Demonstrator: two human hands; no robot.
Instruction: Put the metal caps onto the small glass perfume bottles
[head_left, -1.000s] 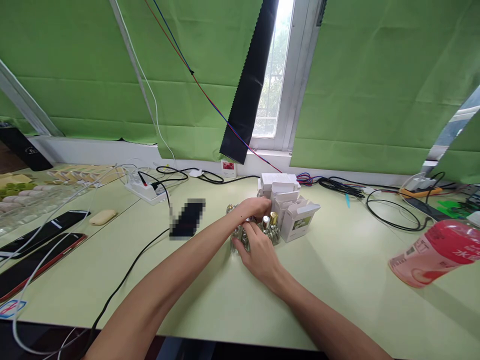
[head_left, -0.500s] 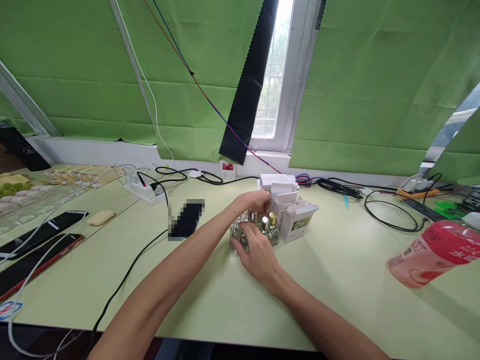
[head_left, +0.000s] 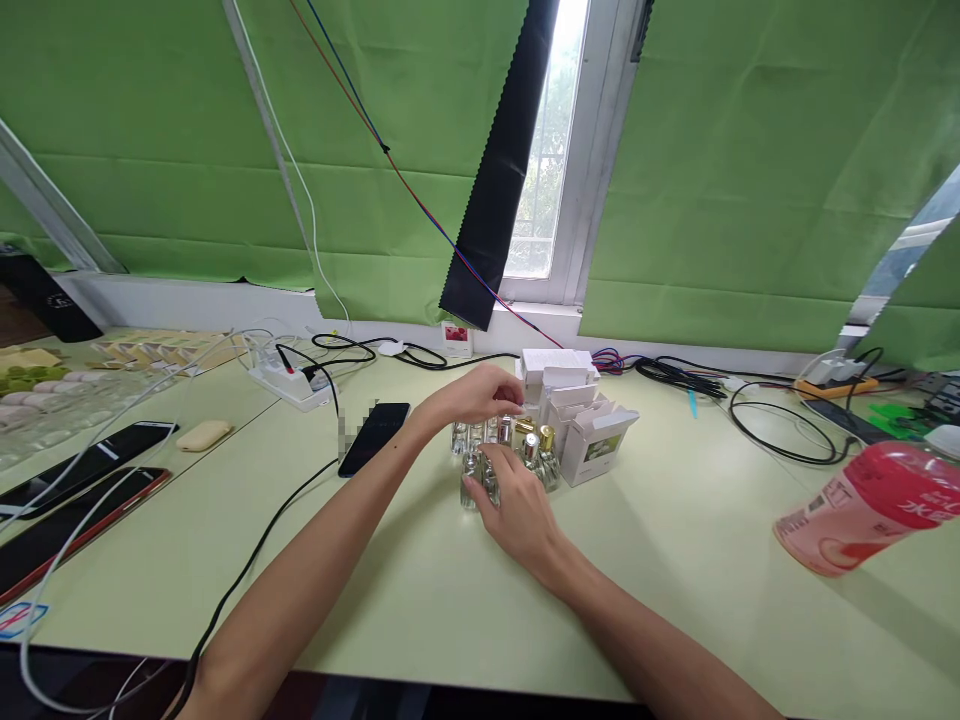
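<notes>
Several small clear glass perfume bottles (head_left: pixel 470 478) stand in a cluster at the middle of the table, with silver and gold caps. My left hand (head_left: pixel 484 393) reaches over the back of the cluster, fingers forward and slightly apart, with nothing visible in them. Below it, my right hand (head_left: pixel 517 500) rests against the front bottles, its thumb spread from the fingers. Part of the cluster is hidden behind this hand. Just right of the bottles are small white boxes (head_left: pixel 592 448), some with raised flaps.
A black phone (head_left: pixel 373 440) lies left of my left forearm, near a power strip (head_left: pixel 289 385). Two more phones (head_left: pixel 82 525) lie farther left. A pink drink bottle (head_left: pixel 862 508) stands at right. Black cables (head_left: pixel 682 377) run along the back edge.
My left hand has drawn back to the left from beside the white boxes, and its fingers have loosened. More of the rear bottles show. My right hand has hardly moved.
</notes>
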